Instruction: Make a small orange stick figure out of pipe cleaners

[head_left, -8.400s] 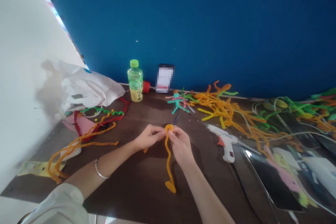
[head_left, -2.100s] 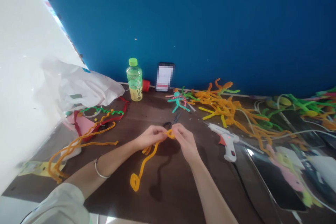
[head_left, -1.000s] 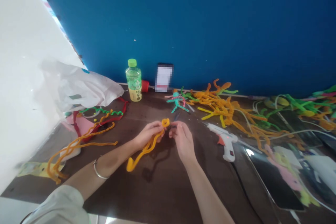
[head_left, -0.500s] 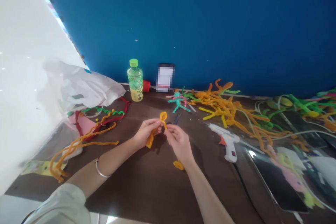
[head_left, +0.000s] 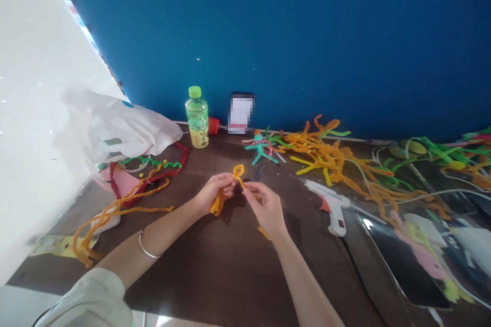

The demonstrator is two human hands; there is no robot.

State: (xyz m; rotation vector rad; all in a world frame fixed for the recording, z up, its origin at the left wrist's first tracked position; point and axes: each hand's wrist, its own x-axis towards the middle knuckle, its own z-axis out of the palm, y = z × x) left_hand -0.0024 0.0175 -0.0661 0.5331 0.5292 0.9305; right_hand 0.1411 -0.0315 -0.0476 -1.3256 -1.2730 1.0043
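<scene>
Above the middle of the table, an orange pipe cleaner with a small loop at its top is pinched between both hands. My left hand is closed on it, and bent orange strands hang below its fingers. With thumb and forefinger, my right hand grips the strand just under the loop. Partly hidden by the right wrist, another orange piece shows at its left side. Beyond the hands lies a small teal and pink pipe-cleaner figure.
A green-capped bottle and a propped phone stand by the blue wall. To the right are a heap of orange pipe cleaners, a glue gun and a tablet. Loose orange strands and a white bag lie left.
The right hand has turned slightly, and less of the orange piece beside its wrist shows. The strands under the left hand have shifted a little. Both hands keep their grip.
</scene>
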